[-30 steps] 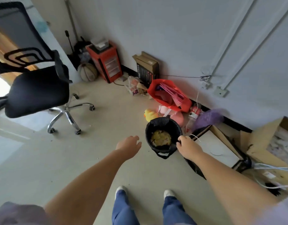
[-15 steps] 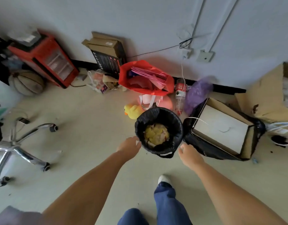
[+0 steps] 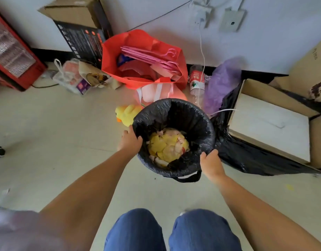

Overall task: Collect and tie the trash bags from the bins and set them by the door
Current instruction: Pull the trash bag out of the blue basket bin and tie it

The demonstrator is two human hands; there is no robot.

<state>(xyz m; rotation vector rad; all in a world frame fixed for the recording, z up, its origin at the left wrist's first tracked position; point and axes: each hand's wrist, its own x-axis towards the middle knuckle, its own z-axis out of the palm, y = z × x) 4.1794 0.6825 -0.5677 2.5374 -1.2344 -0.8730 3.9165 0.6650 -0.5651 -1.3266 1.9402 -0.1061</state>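
A small round bin lined with a black trash bag point(image 3: 188, 115) stands on the floor right in front of me. Yellow and pale scraps point(image 3: 167, 144) fill its bottom. My left hand point(image 3: 130, 141) grips the bag's rim on the left side, fingers curled over the edge. On the near right side my right hand point(image 3: 210, 163) holds the rim, with its thumb along the edge. A second black bag point(image 3: 246, 156) lies to the right, wrapped around a cardboard box.
A yellow toy duck point(image 3: 126, 115) sits just left of the bin. Behind it are a red bag point(image 3: 143, 57) of pink hangers, a bottle, a purple bag point(image 3: 221, 82) and boxes along the wall. A red heater point(image 3: 13, 55) stands far left. My knees are below.
I have come closer and bent over the bin. Both hands moved from beside the bin onto the bag's rim and took hold of it.
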